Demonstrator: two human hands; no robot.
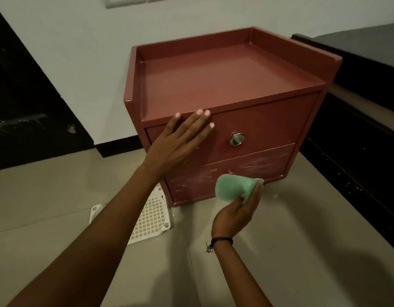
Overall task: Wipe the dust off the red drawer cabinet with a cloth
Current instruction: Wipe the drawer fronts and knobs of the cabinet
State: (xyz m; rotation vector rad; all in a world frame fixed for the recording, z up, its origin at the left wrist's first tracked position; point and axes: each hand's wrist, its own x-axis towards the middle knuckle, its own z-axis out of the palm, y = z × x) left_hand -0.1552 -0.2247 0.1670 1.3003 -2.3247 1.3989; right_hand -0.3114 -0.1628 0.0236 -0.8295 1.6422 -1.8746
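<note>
Nearest, the right hand (236, 214) has its grip closed on the bunched green cloth (234, 187) at the chalky lower drawer (231, 175), at 6 o'clock of the red drawer cabinet (224, 85); left hand (180, 140) flat, fingers spread, bracing the upper drawer (269, 122); judged mid-wipe, next pressing strokes across remaining streaks.

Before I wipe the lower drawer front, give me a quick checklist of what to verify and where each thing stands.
1. Cloth in hand: ok. The right hand holds the bunched green cloth.
2. Cabinet steadied: ok. The left hand lies flat on the top drawer, fingertips at the top edge of the red cabinet.
3. Dust located: ok. Whitish smears show on the lower drawer.
4. Cloth touching the drawer: cannot tell; it is right in front of it.
5. Lower knob clear of the cloth: cannot tell; the cloth mostly hides it.
6. Floor by the cabinet: not ok. A white plastic grid lies at its left foot.
</note>
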